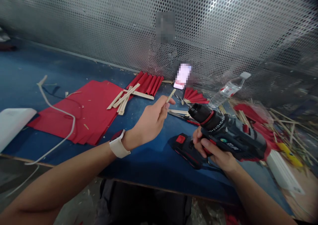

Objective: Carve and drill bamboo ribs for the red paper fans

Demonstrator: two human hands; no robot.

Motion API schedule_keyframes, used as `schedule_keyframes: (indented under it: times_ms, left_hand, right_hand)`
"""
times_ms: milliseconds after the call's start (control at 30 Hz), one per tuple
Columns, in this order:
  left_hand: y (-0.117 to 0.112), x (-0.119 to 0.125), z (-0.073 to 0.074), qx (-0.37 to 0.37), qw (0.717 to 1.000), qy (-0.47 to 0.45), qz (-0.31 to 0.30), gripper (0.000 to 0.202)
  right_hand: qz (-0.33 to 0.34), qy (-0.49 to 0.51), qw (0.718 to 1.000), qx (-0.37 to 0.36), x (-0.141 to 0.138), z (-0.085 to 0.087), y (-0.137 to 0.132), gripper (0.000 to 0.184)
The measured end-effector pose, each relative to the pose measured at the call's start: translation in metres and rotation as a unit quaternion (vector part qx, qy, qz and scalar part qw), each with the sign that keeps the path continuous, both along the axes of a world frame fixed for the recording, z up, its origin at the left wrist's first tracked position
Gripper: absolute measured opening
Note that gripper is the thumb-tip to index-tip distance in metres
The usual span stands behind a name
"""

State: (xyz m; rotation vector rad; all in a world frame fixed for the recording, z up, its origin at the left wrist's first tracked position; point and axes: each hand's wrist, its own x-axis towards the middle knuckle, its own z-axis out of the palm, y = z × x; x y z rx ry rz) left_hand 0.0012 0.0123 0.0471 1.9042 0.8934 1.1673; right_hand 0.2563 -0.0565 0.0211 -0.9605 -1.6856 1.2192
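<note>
My right hand (211, 148) is wrapped round the handle of a black and red cordless drill (228, 132), whose bit points to the upper left. Between the thumb and fingers of my left hand (155, 117) is a thin bamboo strip (171, 95), its end sticking up close to the drill bit. Left of that hand, several loose bamboo strips (123, 100) lie across red sheets (84, 109) and a pleated red piece (146, 83). Just beyond the drill's chuck rests a small red folded fan (195, 96).
A lit phone (182, 76) leans on the perforated metal wall (111, 29). To its right a plastic bottle (230, 89) stands tilted. Bamboo scraps and a yellow tool (289, 153) crowd the right side. A white cable (73, 119) crosses the blue table (149, 162) at left.
</note>
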Motion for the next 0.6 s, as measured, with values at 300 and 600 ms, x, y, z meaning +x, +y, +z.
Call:
schedule_keyframes:
  times_ms: [300, 600]
  left_hand:
    - [0.000, -0.001, 0.007, -0.038, 0.999, -0.018, -0.029, 0.031]
    - [0.000, -0.001, 0.009, -0.126, 0.989, -0.029, -0.071, 0.032]
  right_hand:
    - [0.013, -0.032, 0.999, -0.010, 0.005, -0.001, -0.002, 0.030]
    - [-0.007, -0.076, 0.996, -0.034, 0.011, 0.007, -0.005, 0.039]
